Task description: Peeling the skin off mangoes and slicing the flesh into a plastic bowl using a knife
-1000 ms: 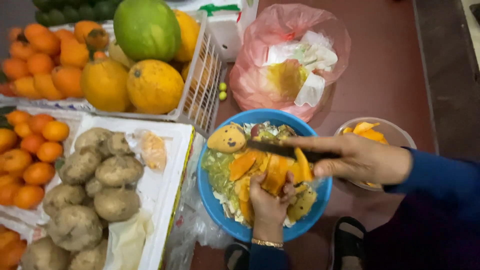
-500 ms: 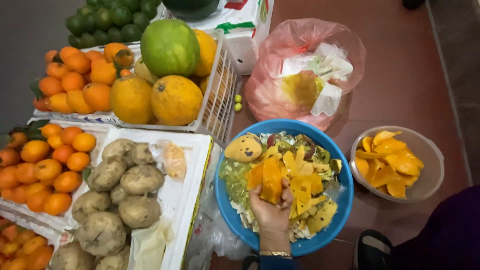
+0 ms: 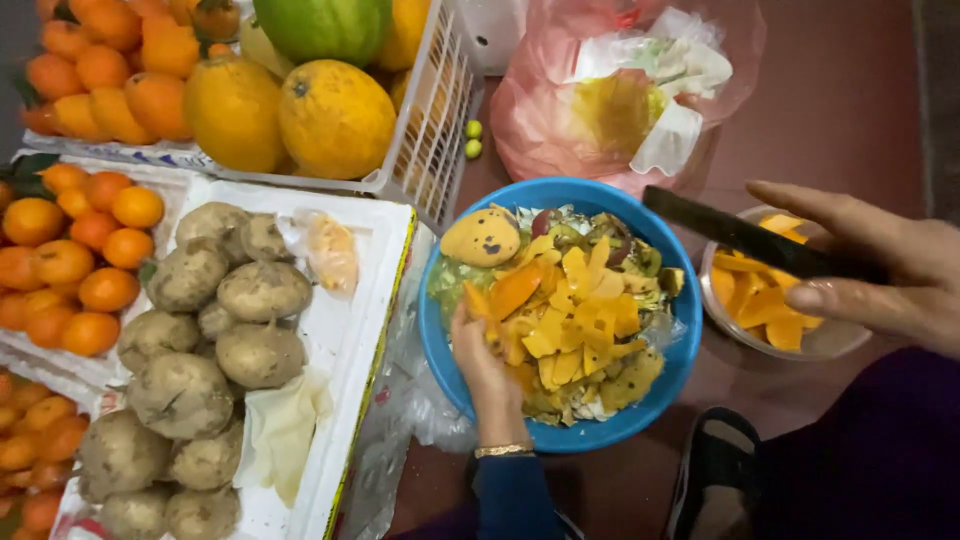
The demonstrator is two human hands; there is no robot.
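My left hand (image 3: 487, 372) reaches into a blue bowl (image 3: 437, 345) heaped with yellow and orange fruit peels (image 3: 575, 325) and scraps. Its fingers pinch an orange fruit piece (image 3: 478, 300) at the bowl's near left side. My right hand (image 3: 880, 275) is at the right, gripping a dark-bladed knife (image 3: 735, 232). The blade points left, over a small clear bowl (image 3: 830, 343) of orange fruit slices (image 3: 755, 295). A spotted yellow fruit half (image 3: 480, 238) lies at the blue bowl's far left.
A pink plastic bag (image 3: 600, 95) of waste sits behind the bowls. A white wire basket (image 3: 432, 130) holds large yellow fruits (image 3: 335, 115). Brown tubers (image 3: 240, 300) fill a white foam tray (image 3: 370, 290); small oranges (image 3: 85, 255) lie left. A sandalled foot (image 3: 715, 470) rests on the red floor.
One second ago my right hand held the knife across the blue bowl. It left the view, and now it is back at the right over the small bowl. The left hand stayed in the bowl.
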